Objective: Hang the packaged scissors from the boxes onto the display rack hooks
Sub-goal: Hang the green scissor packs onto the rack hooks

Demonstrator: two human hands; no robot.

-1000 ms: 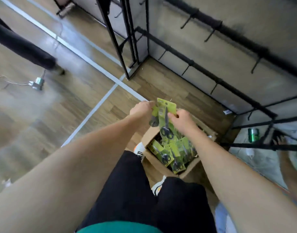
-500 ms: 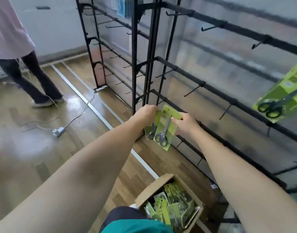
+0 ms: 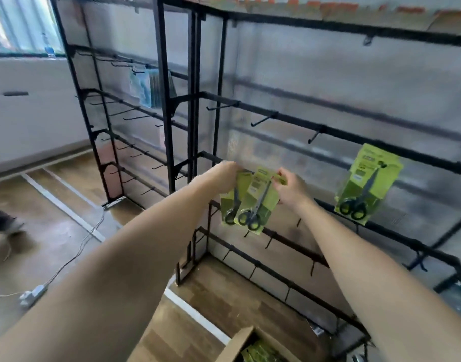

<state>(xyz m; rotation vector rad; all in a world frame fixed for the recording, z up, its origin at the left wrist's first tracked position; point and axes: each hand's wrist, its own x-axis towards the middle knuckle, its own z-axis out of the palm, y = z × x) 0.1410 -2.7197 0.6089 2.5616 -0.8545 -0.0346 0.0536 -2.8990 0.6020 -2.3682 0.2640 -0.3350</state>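
Two green scissors packs are held up in front of the black display rack [image 3: 336,133]. My left hand [image 3: 222,176] grips the top of the rear pack [image 3: 228,202]. The front pack [image 3: 259,199] overlaps it, and my right hand [image 3: 292,189] pinches its top corner. Both packs hang with black handles down, level with the rack's middle bars. Another green scissors pack [image 3: 365,184] hangs on a hook to the right. The cardboard box [image 3: 237,343] with more green packs sits at the bottom edge of the view.
Several bare black hooks [image 3: 264,120] stick out of the rack bars. A second rack [image 3: 112,118] to the left carries blue packs [image 3: 146,87]. A white power strip [image 3: 32,295] and cable lie on the wood floor. Another person's shoe [image 3: 7,226] shows at the left edge.
Both hands have lifted the two packs from above the box up to the rack's middle bars. My view has tilted upward, and the box now lies at the bottom edge.
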